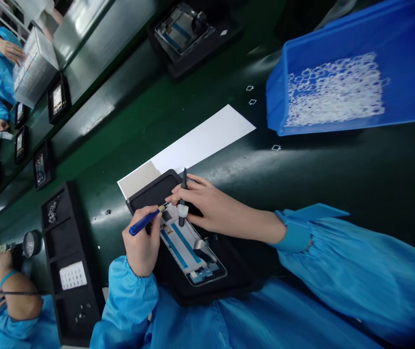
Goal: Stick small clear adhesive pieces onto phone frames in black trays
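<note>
My left hand (142, 242) is closed around a blue-handled pen-like tool (143, 223) with a yellowish tip. That tip is at the upper end of an opened phone frame (189, 242), which has two blue strips inside. In my right hand (211, 203) a slim dark tool with a white wrap (183, 194) lies between the fingers; its exact kind is unclear. The right fingertips reach to the phone's top edge, close to the left tool's tip. Under the phone lies a black tray (158, 186), tilted toward my lap.
A blue bin (338, 128) of small white frames stands upper right; a few loose white frames (252, 102) lie beside it. White paper (207, 138) is beyond the tray. A compartmented black tray (56, 242) sits left. Co-workers' hands (9, 48) and phones in trays (57, 99) line the left.
</note>
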Motion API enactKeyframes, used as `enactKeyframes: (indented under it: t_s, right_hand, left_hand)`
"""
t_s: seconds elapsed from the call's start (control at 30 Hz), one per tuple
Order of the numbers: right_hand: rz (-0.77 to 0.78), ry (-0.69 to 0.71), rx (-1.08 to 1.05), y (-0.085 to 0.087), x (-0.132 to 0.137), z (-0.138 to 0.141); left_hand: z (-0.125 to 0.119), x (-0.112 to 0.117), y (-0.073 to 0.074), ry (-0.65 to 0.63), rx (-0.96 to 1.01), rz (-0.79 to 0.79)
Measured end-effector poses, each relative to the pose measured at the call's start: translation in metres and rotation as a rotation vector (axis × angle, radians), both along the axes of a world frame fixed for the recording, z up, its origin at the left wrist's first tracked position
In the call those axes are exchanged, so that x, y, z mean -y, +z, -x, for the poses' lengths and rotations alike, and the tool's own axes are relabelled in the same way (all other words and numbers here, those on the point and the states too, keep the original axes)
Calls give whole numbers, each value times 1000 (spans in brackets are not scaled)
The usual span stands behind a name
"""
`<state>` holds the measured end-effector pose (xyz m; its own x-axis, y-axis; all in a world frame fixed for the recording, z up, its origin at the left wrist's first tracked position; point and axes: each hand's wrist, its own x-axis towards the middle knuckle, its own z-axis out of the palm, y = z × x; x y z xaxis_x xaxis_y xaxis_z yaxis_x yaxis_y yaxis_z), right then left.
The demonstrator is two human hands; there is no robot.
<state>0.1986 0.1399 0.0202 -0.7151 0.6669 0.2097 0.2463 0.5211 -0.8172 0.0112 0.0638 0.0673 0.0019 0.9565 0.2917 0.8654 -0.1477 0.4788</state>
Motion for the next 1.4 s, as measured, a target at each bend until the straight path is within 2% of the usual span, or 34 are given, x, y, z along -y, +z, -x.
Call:
enactKeyframes:
  t_s: [1.0,1.4]
  right_hand:
    - [-7,-2,8,-2,0,0]
    - [-20,-11,-2,-2,1,0]
  left_hand:
    - [-2,-2,1,-60,-126,-58]
    - [3,3,-8,-76,-16,-23]
